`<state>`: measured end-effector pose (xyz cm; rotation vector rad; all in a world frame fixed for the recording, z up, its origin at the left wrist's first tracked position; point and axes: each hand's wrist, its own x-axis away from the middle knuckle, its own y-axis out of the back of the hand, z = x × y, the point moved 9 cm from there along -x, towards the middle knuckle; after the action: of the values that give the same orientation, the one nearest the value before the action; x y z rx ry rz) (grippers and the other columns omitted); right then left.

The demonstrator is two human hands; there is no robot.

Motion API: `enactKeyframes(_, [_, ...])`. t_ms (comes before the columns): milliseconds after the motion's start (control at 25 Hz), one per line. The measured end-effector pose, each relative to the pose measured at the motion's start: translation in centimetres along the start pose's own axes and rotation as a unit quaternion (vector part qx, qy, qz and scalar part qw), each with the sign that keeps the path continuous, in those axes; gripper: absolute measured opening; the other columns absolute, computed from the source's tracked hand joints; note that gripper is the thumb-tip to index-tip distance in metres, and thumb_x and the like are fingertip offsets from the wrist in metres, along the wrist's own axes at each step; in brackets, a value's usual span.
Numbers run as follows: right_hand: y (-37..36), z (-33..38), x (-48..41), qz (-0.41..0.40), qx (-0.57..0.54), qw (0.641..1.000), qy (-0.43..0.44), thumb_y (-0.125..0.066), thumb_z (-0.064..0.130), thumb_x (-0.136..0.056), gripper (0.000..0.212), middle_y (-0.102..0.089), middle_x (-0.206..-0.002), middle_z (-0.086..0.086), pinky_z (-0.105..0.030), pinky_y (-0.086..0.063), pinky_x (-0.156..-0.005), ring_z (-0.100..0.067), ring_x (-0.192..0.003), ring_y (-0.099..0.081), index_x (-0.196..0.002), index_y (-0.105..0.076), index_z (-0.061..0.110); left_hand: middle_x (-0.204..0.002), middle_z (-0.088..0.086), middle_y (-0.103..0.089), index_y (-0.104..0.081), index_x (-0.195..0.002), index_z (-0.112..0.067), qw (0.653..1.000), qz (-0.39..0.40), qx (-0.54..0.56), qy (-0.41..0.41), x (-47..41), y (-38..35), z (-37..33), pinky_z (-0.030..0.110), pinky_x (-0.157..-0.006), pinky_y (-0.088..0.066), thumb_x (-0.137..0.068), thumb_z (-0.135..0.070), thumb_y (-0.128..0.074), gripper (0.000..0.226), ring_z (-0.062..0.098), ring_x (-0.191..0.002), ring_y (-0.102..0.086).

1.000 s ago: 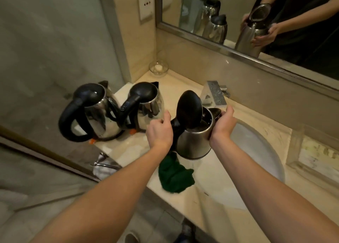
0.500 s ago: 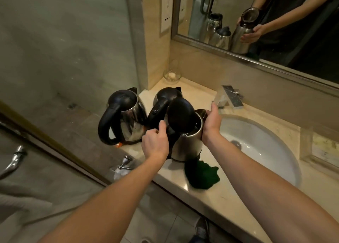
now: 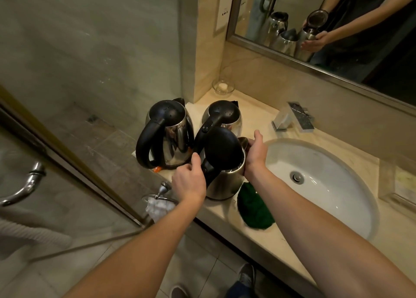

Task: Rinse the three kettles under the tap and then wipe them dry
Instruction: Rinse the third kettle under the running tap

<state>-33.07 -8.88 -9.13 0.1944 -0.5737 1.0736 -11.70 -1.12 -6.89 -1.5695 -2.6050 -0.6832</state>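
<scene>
three kettles on the beige counter (image 3: 256,115), all left of the sink (image 3: 333,153). left hand (image 3: 189,181) wrapped round the black handle of the nearest kettle (image 3: 225,183), right hand (image 3: 255,156) clasping its steel body by the spout. lid (image 3: 221,150) flipped up, contents out of sight. parked at the counter's front edge, just beside a green cloth (image 3: 254,210). left kettle (image 3: 171,138) and back kettle (image 3: 225,115) lidded, close behind.
</scene>
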Motion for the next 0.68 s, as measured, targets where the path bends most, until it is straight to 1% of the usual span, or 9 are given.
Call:
enactKeyframes(160, [0.0,-0.4,-0.1,-0.006,0.007,1.000,0.004,-0.041,0.054,-0.095,0.054,-0.061,-0.071,-0.005,-0.041,-0.049,-0.090,-0.020,-0.074,-0.059,-0.071,-0.063,0.010,-0.062,0.015,-0.062,-0.054,-0.055,-0.007,1.000,-0.013,-0.003,0.001,0.1,0.1,0.6,0.052,-0.075,-0.053,-0.076,-0.074,-0.024,0.076,0.034,-0.068,-0.063])
enactKeyframes(240, [0.0,-0.7,-0.3,-0.009,0.005,1.000,0.006,-0.041,0.054,-0.094,0.055,-0.064,-0.076,-0.007,-0.044,-0.048,-0.094,-0.021,-0.078,-0.061,-0.078,-0.065,0.007,-0.063,0.015,-0.062,-0.055,-0.055,-0.006,1.000,-0.014,-0.010,-0.002,0.0,-0.1,0.8,0.051,-0.077,-0.051,-0.080,-0.071,-0.025,0.075,0.033,-0.069,-0.062])
enactKeyframes(400, [0.1,-1.0,-0.4,-0.010,0.006,1.000,0.000,-0.040,0.055,-0.095,0.058,-0.068,-0.078,-0.005,-0.047,-0.047,-0.099,-0.022,-0.085,-0.064,-0.087,-0.070,0.006,-0.064,0.014,-0.064,-0.059,-0.058,-0.006,1.000,-0.005,-0.016,-0.005,-0.5,-0.5,1.1,0.046,-0.077,-0.051,-0.086,-0.066,-0.027,0.074,0.029,-0.071,-0.063])
enactKeyframes(520, [0.1,-0.8,-0.3,-0.017,0.021,1.000,-0.002,-0.039,0.056,-0.095,0.059,-0.069,-0.083,-0.006,-0.048,-0.046,-0.101,-0.023,-0.092,-0.065,-0.092,-0.071,0.008,-0.072,0.012,-0.066,-0.059,-0.062,-0.011,1.000,0.003,-0.030,0.009,-0.6,-0.9,1.4,0.041,-0.078,-0.047,-0.098,-0.058,-0.034,0.064,0.027,-0.078,-0.063])
enactKeyframes(600, [0.0,-0.6,-0.1,-0.012,0.037,0.999,-0.001,-0.036,0.056,-0.097,0.058,-0.071,-0.089,-0.007,-0.047,-0.045,-0.101,-0.024,-0.098,-0.065,-0.094,-0.071,0.010,-0.079,0.011,-0.067,-0.058,-0.065,-0.016,0.999,0.012,-0.037,0.022,-0.6,-1.2,1.5,0.042,-0.082,-0.047,-0.099,-0.058,-0.034,0.059,0.025,-0.083,-0.063])
enactKeyframes(680, [-0.2,-0.3,1.0,0.001,0.038,0.999,-0.009,-0.035,0.054,-0.098,0.056,-0.070,-0.101,-0.008,-0.042,-0.045,-0.098,-0.027,-0.109,-0.062,-0.098,-0.070,0.011,-0.083,0.009,-0.068,-0.059,-0.068,-0.018,0.999,0.025,-0.039,0.026,-0.5,-1.2,1.4,0.041,-0.084,-0.048,-0.098,-0.060,-0.032,0.058,0.025,-0.086,-0.063])
